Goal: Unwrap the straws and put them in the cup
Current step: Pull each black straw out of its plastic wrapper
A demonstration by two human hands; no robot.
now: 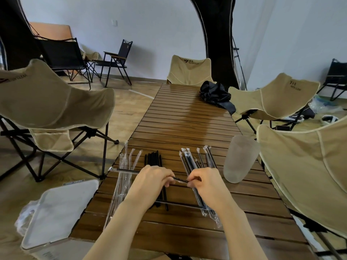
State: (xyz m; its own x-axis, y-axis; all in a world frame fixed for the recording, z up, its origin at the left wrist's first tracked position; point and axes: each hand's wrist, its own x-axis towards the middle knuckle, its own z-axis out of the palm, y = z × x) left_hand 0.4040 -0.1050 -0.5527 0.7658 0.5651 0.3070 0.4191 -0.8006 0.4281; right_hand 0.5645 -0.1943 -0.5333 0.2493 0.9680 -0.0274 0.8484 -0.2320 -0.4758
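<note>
My left hand grips a black straw still partly in its clear wrapper, which sticks out to the left. My right hand pinches the straw's right end. Both hands hover over the slatted wooden table. Under them lie several bare black straws. To the right lie several wrapped straws. Empty clear wrappers lie at the left. A frosted cup stands upright at the right, with nothing visible inside.
A black bag sits at the table's far right. Beige folding chairs surround the table on both sides and at the far end. A white lidded bin stands low at the left of the table.
</note>
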